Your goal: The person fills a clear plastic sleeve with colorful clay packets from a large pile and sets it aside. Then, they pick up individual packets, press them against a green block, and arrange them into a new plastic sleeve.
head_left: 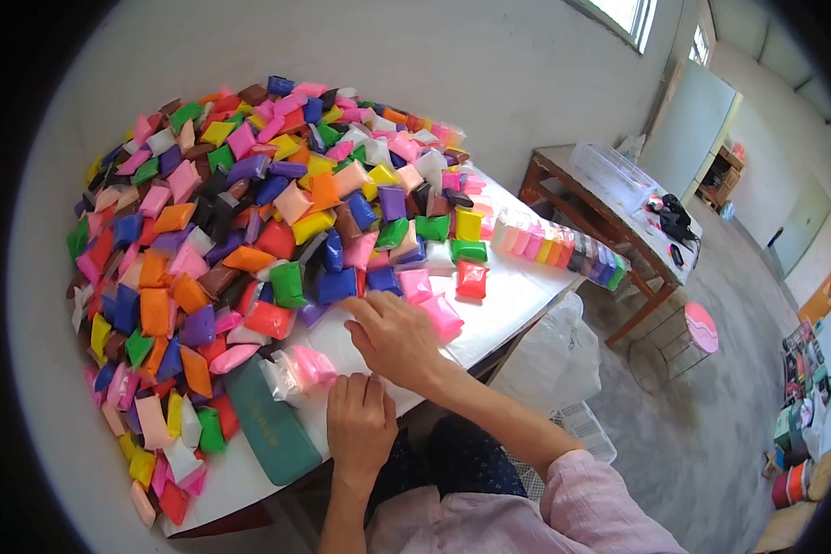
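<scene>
My left hand [361, 427] is at the table's front edge, its fingers curled at the near end of a clear plastic bag [309, 367] that has pink and white packets inside. The fingertips are partly hidden, but they appear to grip the bag. Just above it, my right hand [394, 342] reaches over the table with fingers and thumb apart, nothing visible between them. Close to its fingertips lies a blue packet [336, 286], at the edge of a large heap of small colored packets [249, 168]. Pink packets [443, 318] lie just beyond that hand.
A dark green case [270, 427] lies at the left on the white tabletop [517, 297]. Toward the right edge rests a long clear bag filled with a row of colored packets [560, 246]. Beyond are a white plastic bag [554, 355], a wooden table [577, 189] and a pink-topped stool [700, 328].
</scene>
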`<state>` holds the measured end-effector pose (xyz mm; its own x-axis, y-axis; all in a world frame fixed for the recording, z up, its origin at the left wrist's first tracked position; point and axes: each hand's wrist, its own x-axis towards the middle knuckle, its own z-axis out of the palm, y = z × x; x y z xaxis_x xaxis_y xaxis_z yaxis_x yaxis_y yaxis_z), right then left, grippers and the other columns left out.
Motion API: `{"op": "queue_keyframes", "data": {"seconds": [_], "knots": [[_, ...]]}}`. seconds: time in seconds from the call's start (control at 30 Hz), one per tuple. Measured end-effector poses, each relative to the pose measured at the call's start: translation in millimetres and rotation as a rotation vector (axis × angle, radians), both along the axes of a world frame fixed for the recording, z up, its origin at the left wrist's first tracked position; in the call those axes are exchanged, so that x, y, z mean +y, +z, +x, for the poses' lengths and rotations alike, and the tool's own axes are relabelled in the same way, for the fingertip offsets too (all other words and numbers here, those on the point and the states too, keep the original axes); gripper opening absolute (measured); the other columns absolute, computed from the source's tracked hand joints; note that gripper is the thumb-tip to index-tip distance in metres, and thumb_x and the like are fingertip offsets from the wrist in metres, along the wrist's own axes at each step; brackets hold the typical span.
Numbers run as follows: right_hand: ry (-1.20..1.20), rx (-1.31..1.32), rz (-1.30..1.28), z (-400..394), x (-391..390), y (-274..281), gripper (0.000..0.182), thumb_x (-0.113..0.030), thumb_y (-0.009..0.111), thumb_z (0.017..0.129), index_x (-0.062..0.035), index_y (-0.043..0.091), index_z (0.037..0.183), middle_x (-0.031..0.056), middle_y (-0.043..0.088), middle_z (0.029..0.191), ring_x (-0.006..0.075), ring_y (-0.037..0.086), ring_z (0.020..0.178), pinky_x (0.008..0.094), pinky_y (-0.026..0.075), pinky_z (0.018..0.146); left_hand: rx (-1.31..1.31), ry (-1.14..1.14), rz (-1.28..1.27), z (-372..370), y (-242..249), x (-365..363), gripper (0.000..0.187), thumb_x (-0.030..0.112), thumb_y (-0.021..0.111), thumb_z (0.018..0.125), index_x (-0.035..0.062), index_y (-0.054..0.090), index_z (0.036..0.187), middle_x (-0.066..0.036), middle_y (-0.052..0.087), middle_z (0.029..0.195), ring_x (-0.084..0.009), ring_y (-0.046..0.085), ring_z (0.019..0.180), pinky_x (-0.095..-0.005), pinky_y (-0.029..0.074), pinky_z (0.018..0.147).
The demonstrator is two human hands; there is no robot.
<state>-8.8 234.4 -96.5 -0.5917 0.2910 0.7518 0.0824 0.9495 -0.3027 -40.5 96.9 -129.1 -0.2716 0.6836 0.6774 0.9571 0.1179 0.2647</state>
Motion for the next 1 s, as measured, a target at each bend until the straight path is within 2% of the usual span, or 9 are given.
{"op": "queue_keyframes", "data": {"seconds": [0.23,0.47,0.57,0.67,0.77,1.0], "knots": [[-0.002,-0.054,-0.119,8.5,4.3,-37.6,0.015,-0.015,0.068,0.085,-0.0076,0.063,0.098,0.0095,0.06,0.082,0.0304,0.064,0.072,0.0407,0.049,0.061,-0.038,0.016,-0.036,2.8,3.0,0.5,0.015,0.0,0.062,0.076,-0.0022,0.061,0.091,-0.014,0.054,0.088,-0.0347,0.053,0.084,-0.0455,0.044,0.076],[-0.009,-0.168,-0.103,9.5,1.6,-34.6,0.013,-0.015,0.064,0.087,-0.0031,0.062,0.085,0.0125,0.061,0.082,0.0315,0.065,0.072,0.0413,0.052,0.06,-0.04,0.032,-0.027,3.9,0.5,0.5,0.014,-0.001,0.062,0.075,-0.0019,0.061,0.089,-0.014,0.054,0.088,-0.0343,0.054,0.084,-0.0452,0.044,0.076],[-0.019,-0.165,-0.113,10.1,1.7,-39.1,0.012,-0.017,0.066,0.088,-0.0058,0.064,0.093,0.0101,0.059,0.083,0.0307,0.064,0.072,0.0407,0.05,0.061,-0.048,0.028,-0.037,4.5,1.3,0.2,0.014,-0.001,0.062,0.075,-0.0021,0.061,0.089,-0.014,0.055,0.088,-0.0344,0.054,0.084,-0.0449,0.044,0.076],[-0.022,-0.184,-0.122,10.1,2.4,-39.7,0.012,-0.016,0.066,0.087,-0.0054,0.063,0.093,0.0106,0.059,0.083,0.031,0.063,0.072,0.0408,0.05,0.061,-0.039,0.028,-0.037,4.3,1.2,-0.3,0.015,-0.002,0.062,0.075,-0.0024,0.061,0.09,-0.014,0.055,0.089,-0.0346,0.054,0.085,-0.0447,0.045,0.077],[-0.01,-0.159,-0.108,11.2,1.4,-36.2,0.014,-0.016,0.064,0.087,-0.0027,0.061,0.085,0.0132,0.06,0.081,0.0316,0.065,0.071,0.0409,0.052,0.06,-0.03,0.035,-0.033,5.0,1.6,-0.1,0.017,-0.002,0.062,0.074,-0.0028,0.062,0.091,-0.014,0.055,0.09,-0.0348,0.055,0.086,-0.0446,0.045,0.078],[-0.019,-0.161,-0.1,12.4,0.6,-33.6,0.013,-0.015,0.065,0.086,-0.0026,0.061,0.084,0.0127,0.059,0.081,0.0308,0.065,0.073,0.0403,0.053,0.061,-0.024,0.036,-0.029,6.1,3.1,0.2,0.017,-0.002,0.062,0.074,-0.003,0.062,0.091,-0.015,0.056,0.09,-0.0349,0.054,0.085,-0.0447,0.045,0.077]]}}
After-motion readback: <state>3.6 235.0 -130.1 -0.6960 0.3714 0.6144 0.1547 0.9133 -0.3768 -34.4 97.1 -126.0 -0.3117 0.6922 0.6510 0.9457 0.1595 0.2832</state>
